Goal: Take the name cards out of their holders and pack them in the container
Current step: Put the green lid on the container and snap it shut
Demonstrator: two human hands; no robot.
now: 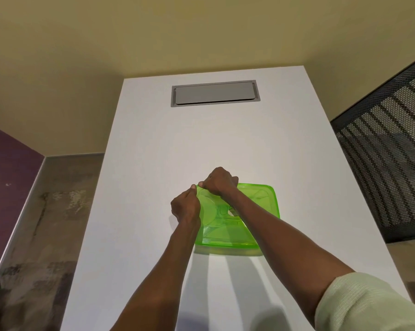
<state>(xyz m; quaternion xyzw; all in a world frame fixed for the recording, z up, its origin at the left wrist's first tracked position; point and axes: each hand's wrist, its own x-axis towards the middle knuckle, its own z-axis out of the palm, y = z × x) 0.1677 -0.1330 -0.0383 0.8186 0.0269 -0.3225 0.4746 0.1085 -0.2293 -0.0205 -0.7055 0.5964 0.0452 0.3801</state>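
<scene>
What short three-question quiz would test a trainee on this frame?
1. True or false: both hands grip the same corner of the green container lid.
2. Which is set into the white table at its far end? A) a grey cable hatch B) a sink C) a drawer
3. Fill in: no name ____ can be made out on the table.

Key: 1 true, the left hand and right hand pinch the far left corner. 2 A. 3 cards.

White table (154, 144) — mesh chair (383, 163) beside
</scene>
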